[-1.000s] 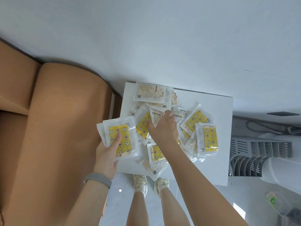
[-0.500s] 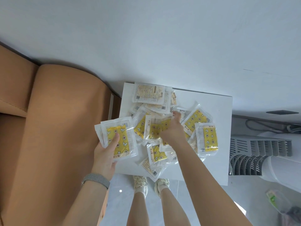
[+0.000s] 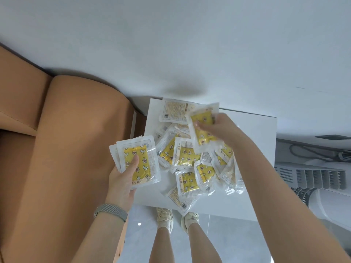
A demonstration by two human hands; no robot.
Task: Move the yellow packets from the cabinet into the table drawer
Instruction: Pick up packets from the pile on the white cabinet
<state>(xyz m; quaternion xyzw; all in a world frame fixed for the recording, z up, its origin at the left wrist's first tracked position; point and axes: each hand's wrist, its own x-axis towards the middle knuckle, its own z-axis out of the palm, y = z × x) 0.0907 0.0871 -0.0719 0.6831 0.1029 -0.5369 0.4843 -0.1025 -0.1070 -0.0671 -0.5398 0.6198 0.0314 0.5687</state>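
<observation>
The person's arms were bare, with no sleeves in view. A grey woven mesh watch band [image 3: 110, 212] circled the left wrist. The legs were bare too. On the feet were cream chunky trainers [image 3: 164, 218] with laces, and pale socks [image 3: 190, 223] showed above them.

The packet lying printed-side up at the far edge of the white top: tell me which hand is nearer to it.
Right. The right hand holds a lifted packet just beside the far packet; the left hand grips a stack off the near left edge.
</observation>
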